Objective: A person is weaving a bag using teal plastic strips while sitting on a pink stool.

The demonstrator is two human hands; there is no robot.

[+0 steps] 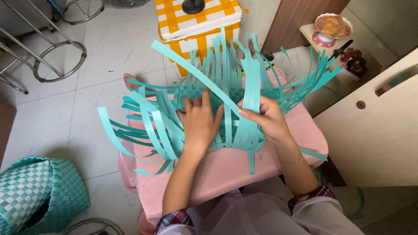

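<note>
While the half-woven teal basket [226,109] is lying on the pink-covered board [226,167] across the person's lap, its woven base is sitting just ahead of both hands and its loose strips are fanning upward and outward on every side. One long strip [196,72] is running diagonally, its long axis slanting from the upper left down toward the right hand [266,119], which is the nearer of the two to its lower end. That hand is pinching a bundle of upright strips [251,82] between thumb and fingers, the thumb lying flat along the near face. The left hand [199,122] is pressing down on the weave with its fingers spread, not closing on anything, and it is lying just to the left of where the diagonal strip is crossing. The two hands are sitting near each other, with a few vertical strips standing between them.

Farther out, a finished teal-and-white checked basket [39,191] is resting on the tiled floor [109,56] at the lower left. A white box taped in yellow [198,19] is standing beyond the work, metal stool legs [52,61] are showing at the upper left, and a pale wooden cabinet [374,139] is standing at the right.
</note>
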